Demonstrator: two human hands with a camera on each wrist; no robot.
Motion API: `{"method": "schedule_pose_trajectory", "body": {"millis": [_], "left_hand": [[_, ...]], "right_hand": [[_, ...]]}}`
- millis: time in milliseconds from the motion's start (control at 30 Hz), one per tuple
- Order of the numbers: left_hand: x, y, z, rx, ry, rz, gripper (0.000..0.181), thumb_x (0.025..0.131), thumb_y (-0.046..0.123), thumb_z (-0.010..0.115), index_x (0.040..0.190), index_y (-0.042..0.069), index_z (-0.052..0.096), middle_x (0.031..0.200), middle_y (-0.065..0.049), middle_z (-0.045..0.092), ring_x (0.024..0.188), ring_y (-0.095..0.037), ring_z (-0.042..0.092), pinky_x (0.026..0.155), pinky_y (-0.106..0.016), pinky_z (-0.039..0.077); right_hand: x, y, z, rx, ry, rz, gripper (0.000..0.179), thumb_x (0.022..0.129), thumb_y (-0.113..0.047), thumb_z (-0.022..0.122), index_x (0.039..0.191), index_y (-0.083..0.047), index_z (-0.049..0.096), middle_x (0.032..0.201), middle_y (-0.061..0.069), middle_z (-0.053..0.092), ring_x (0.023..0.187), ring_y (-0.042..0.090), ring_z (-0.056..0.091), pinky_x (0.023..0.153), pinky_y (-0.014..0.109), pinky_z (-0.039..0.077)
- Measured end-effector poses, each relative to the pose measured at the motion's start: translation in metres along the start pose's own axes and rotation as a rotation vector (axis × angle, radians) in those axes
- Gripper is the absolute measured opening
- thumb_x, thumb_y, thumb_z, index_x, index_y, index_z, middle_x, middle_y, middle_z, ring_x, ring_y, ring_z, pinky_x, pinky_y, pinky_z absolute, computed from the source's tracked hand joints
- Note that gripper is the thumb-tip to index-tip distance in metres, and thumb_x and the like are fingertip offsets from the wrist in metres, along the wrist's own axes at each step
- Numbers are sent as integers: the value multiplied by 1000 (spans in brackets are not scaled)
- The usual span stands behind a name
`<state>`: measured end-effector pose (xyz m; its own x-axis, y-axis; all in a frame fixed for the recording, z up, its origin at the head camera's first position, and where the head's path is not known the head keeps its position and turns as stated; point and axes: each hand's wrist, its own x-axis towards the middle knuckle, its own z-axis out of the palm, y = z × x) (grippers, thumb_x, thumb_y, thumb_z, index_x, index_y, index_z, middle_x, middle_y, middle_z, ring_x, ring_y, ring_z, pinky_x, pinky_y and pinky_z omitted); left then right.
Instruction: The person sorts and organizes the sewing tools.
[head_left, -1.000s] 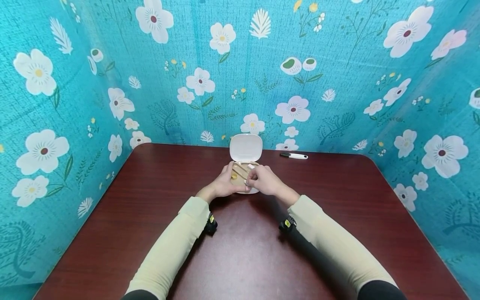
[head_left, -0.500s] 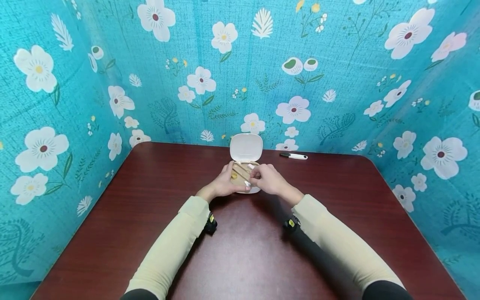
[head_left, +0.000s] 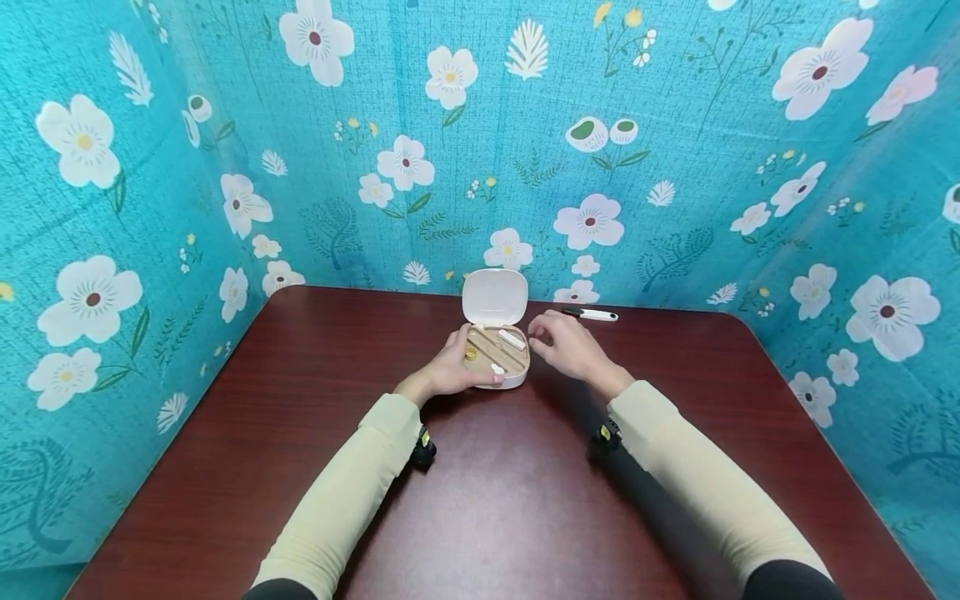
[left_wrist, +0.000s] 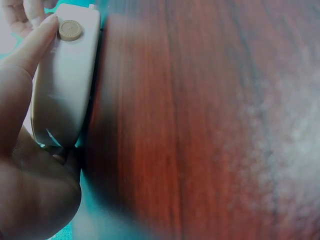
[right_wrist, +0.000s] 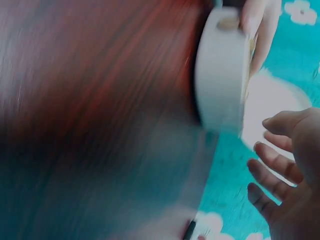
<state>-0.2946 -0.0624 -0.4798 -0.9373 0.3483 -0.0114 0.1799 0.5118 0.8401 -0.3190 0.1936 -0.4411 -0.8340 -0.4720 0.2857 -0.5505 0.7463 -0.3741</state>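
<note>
A small cream case (head_left: 516, 381) stands at the back of the table, its white lid (head_left: 495, 297) raised. In its beige tray are a white oblong piece (head_left: 512, 339), a smaller white piece (head_left: 497, 369) and a yellow round piece (head_left: 470, 354). My left hand (head_left: 448, 367) grips the case from the left, thumb along the front. A round tan button (left_wrist: 70, 30) shows on the front wall in the left wrist view. Just right of the case, my right hand (head_left: 567, 342) is apart from it; in the right wrist view its fingers (right_wrist: 277, 165) are loosely bent and hold nothing.
A white marker-like pen (head_left: 597, 315) with a black end lies behind my right hand. The dark red wooden table (head_left: 480, 500) reaches back to a blue flowered curtain (head_left: 480, 183), which also hangs on both sides.
My right hand has left the case's tray and moved right, uncovering the white pieces inside. The left hand has kept its grip on the case.
</note>
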Motion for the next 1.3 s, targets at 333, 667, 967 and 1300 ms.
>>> {"method": "schedule_pose_trajectory", "body": {"millis": [333, 667, 967, 1300], "left_hand": [[0, -2, 0, 17, 3, 14, 113, 75, 39, 92, 159, 10, 21, 151, -18, 32, 133, -29, 39, 112, -44, 35], [1, -3, -2, 29, -7, 12, 112, 75, 40, 91, 157, 10, 22, 150, -18, 33, 132, -29, 41, 111, -44, 35], [4, -4, -2, 37, -19, 10, 113, 76, 41, 90, 159, 11, 18, 152, -18, 31, 134, -29, 40, 112, -44, 35], [2, -1, -1, 22, -13, 5, 113, 75, 42, 91, 158, 10, 22, 151, -17, 32, 132, -28, 41, 111, -44, 36]], "right_hand": [[-1, 47, -7, -113, -37, 81, 31, 96, -18, 69, 123, -3, 66, 133, 19, 57, 126, 38, 51, 105, 57, 42], [1, 69, -10, -123, -66, 189, 42, 98, -20, 67, 134, -1, 60, 139, 21, 50, 130, 41, 45, 105, 61, 39], [6, 91, -11, -162, -115, 306, 55, 100, -20, 64, 147, 3, 47, 151, 27, 40, 137, 46, 38, 110, 61, 34], [3, 105, -4, -148, -141, 364, 59, 103, -21, 61, 153, 2, 39, 155, 29, 34, 139, 48, 35, 112, 63, 31]]}}
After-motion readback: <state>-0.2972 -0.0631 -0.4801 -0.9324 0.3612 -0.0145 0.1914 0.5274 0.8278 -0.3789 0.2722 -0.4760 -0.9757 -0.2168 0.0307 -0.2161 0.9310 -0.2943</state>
